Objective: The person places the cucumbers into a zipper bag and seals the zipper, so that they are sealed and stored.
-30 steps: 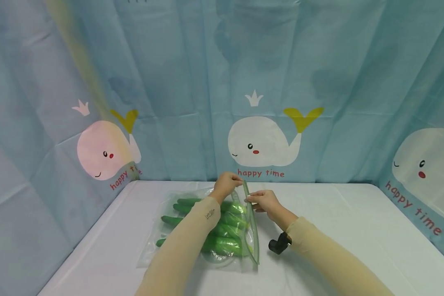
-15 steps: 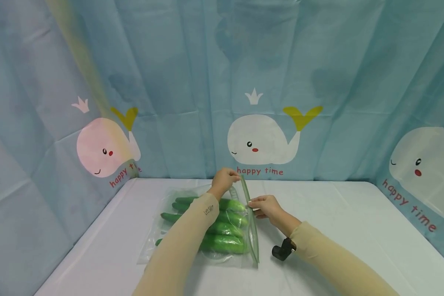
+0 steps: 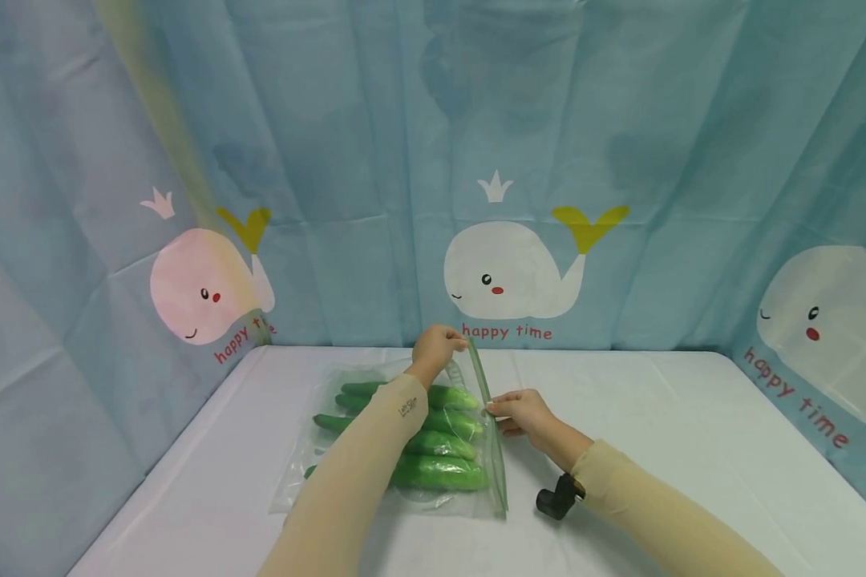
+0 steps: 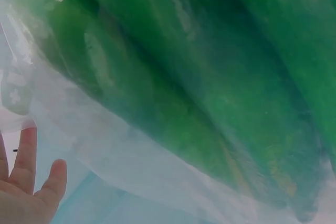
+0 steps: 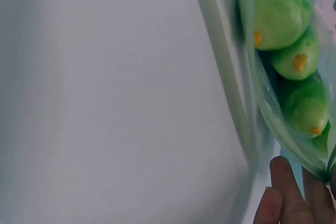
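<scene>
A clear zip bag [image 3: 296, 481] lies flat on the white table, its green zip strip [image 3: 500, 473] running along the right side. Several cucumbers [image 3: 440, 473] are inside, side by side. At the strip's far end, my left hand [image 3: 435, 349] pinches the bag's corner between thumb and fingers. Farther down the strip, my right hand [image 3: 528, 414] pinches the zip edge. The right wrist view looks into the bag mouth at the cucumber ends [image 5: 302, 61], with the zip edges parted there and meeting at the fingers [image 5: 291, 198]. My left forearm covers part of the cucumbers.
Behind the white table [image 3: 664, 449] hangs a blue curtain [image 3: 375, 160] printed with whales. A black wrist camera [image 3: 559, 495] sits under my right wrist, close above the tabletop to the right of the bag.
My right hand has slid down along the zip strip toward me. The strip's two edges, apart near the front before, now lie closer together. My left hand keeps its pinch at the far corner.
</scene>
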`<state>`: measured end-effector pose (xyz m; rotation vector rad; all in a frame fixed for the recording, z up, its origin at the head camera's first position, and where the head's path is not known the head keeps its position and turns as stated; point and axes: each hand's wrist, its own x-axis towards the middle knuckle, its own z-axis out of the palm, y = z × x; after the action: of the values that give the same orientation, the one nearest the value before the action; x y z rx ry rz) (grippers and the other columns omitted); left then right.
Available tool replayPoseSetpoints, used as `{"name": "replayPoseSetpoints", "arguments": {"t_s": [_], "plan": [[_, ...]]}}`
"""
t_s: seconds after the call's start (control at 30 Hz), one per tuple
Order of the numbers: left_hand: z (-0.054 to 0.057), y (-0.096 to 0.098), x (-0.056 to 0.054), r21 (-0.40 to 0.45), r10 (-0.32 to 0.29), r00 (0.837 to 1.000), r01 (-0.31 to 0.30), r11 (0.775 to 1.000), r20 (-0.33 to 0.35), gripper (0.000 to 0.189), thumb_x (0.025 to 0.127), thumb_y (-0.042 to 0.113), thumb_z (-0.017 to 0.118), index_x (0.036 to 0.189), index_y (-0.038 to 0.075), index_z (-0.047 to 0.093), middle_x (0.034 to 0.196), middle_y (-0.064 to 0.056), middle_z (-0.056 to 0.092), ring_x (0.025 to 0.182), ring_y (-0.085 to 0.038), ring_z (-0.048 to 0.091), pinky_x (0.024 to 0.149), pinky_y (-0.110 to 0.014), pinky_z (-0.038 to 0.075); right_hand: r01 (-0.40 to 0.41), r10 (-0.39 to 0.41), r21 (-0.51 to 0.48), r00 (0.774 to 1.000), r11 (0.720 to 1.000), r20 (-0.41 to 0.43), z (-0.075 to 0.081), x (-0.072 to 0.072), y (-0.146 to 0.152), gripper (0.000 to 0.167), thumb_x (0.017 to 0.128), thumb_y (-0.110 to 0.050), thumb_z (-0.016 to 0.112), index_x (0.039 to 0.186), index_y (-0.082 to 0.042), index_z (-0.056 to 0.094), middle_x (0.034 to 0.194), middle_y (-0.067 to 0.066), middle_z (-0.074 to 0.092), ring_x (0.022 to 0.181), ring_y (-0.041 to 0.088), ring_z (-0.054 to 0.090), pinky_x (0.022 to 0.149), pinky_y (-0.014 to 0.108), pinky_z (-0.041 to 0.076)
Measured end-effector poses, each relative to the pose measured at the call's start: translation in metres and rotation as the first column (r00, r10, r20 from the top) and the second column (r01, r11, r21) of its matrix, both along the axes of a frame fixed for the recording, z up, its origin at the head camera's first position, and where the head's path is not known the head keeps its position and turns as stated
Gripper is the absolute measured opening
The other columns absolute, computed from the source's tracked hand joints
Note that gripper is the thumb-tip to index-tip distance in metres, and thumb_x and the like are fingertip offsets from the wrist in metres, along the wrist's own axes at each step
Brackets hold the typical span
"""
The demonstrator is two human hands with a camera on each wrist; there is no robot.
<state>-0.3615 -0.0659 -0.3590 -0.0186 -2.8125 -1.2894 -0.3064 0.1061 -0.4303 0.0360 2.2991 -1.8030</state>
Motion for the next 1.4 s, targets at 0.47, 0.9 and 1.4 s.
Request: {"name": "replayPoseSetpoints", "arguments": {"t_s": [0.47, 0.9, 1.4], "plan": [[0.002, -0.001, 0.002, 0.004, -0.005, 1.0, 0.005, 1.0, -0.022, 0.019, 0.095, 0.024, 0.063, 0.103, 0.011, 0.075, 0.101, -0.005, 0.07, 0.084, -0.02, 0.06, 0.065, -0.032, 0.045, -0.009, 0.008, 0.023, 1.0, 1.0, 0.03, -0.004, 0.014, 0.006, 0.019, 0.087, -0.007, 0.069, 0.098, 0.009, 0.069, 0.085, 0.011, 0.073, 0.07, 0.02, 0.069, 0.063, 0.034, 0.055], [0.004, -0.005, 0.002, -0.017, 0.02, 1.0, -0.02, 1.0, 0.003, 0.02, 0.095, 0.025, 0.062, 0.102, 0.011, 0.074, 0.101, -0.004, 0.069, 0.083, -0.02, 0.059, 0.066, -0.033, 0.045, -0.036, 0.035, 0.034, 0.998, 0.999, 0.045, -0.008, 0.03, 0.006, 0.014, 0.085, -0.007, 0.07, 0.092, 0.006, 0.07, 0.078, 0.009, 0.072, 0.065, 0.017, 0.068, 0.059, 0.032, 0.053], [0.014, -0.009, 0.006, 0.007, 0.031, 0.999, -0.031, 1.0, -0.009, 0.02, 0.096, 0.024, 0.062, 0.103, 0.009, 0.074, 0.102, -0.005, 0.07, 0.092, -0.022, 0.062, 0.07, -0.034, 0.048, -0.114, 0.112, 0.029, 0.992, 0.993, 0.055, -0.01, 0.049, 0.015, 0.016, 0.086, -0.008, 0.068, 0.093, 0.006, 0.07, 0.075, 0.008, 0.071, 0.06, 0.014, 0.066, 0.053, 0.028, 0.051]]}}
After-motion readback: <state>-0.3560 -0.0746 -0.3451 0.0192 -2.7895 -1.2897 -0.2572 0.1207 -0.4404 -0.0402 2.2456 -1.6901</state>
